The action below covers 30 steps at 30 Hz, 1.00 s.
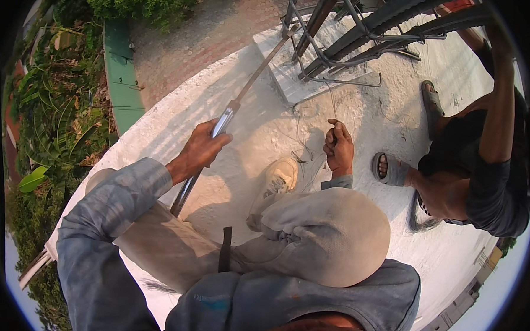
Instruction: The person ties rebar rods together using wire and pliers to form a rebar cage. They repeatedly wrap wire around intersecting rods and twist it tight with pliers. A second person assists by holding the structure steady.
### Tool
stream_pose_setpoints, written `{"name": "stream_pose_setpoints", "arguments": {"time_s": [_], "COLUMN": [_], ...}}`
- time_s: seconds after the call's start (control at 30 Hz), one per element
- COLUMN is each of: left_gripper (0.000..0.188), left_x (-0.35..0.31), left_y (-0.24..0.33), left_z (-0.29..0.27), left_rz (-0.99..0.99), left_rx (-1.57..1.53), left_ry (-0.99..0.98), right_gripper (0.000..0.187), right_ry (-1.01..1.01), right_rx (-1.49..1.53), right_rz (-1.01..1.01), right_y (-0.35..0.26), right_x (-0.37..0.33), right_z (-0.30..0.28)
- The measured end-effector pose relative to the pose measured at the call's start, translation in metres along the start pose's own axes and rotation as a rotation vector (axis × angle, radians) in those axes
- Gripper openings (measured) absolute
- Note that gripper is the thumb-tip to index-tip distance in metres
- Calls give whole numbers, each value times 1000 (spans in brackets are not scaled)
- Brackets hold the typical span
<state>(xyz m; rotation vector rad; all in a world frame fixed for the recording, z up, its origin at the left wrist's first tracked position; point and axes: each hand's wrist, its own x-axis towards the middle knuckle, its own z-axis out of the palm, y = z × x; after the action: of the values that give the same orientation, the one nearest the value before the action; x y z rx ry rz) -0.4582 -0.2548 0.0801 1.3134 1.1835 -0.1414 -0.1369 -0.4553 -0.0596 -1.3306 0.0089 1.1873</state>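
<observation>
My left hand (199, 147) is closed round the shiny tubular handle of a long metal bar (223, 120). A thinner, brownish rod runs from that handle up to the steel reinforcement cage (325, 50), where its tip meets the cage's left corner. My right hand (339, 148) is closed in front of my raised knee, thumb and forefinger together on a thin tie wire (334, 103). The wire stretches upward from my fingers toward the cage's lower stirrup. The cage rises from a pale concrete block (297, 84); how the wire joins the steel is too fine to make out.
Beside me at the right crouches another person (483, 150) in dark clothes and sandals, an arm reaching toward the cage. Loose wires (303, 155) lie near my shoe on the whitish slab (214, 85). Past the slab's left edge are a green wall (122, 77) and plants, lower down.
</observation>
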Motion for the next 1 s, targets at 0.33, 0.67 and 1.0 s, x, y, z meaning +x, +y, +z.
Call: {"name": "stream_pose_setpoints", "arguments": {"time_s": [0.33,0.67,1.0], "left_gripper": [21,42,31], "left_x": [14,28,111], "left_y": [14,47,143], "left_z": [-4,9,49], "left_rz": [-96,376,1082], "left_rx": [101,498,997], "left_ry": [-35,394,554], "right_gripper": [32,28,25], "right_ry": [-165,-207,-308], "right_rx": [-13,-223,-369], "right_rz": [-222,-235,-301], "right_y": [-14,-49,-66], "right_x": [47,54,92], "right_z": [54,42,70]}}
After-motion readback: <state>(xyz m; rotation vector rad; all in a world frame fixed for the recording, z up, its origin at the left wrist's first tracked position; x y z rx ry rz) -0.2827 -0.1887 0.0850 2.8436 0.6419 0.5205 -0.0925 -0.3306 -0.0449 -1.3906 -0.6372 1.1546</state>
